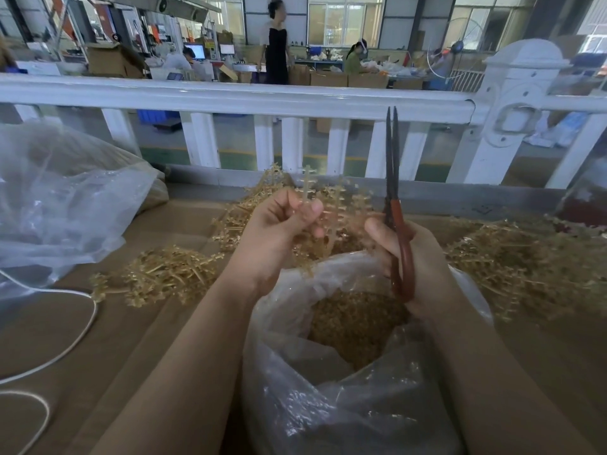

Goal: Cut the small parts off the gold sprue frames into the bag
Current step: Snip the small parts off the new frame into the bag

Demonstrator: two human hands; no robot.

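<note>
My left hand (279, 228) pinches a gold sprue frame (331, 205) by its stem and holds it upright above the bag. To the right of the frame, my right hand (417, 257) grips red-handled scissors (394, 192); their dark blades point straight up and are nearly closed. Below both hands a clear plastic bag (328, 372) stands open, with a heap of small gold parts (354, 323) inside.
Piles of gold sprue frames lie on the brown table at the left (164, 277), behind the hands (249, 208) and at the right (525, 257). A large clear bag (65, 198) sits far left, a white cord (65, 349) beside it. A white railing (295, 100) borders the table.
</note>
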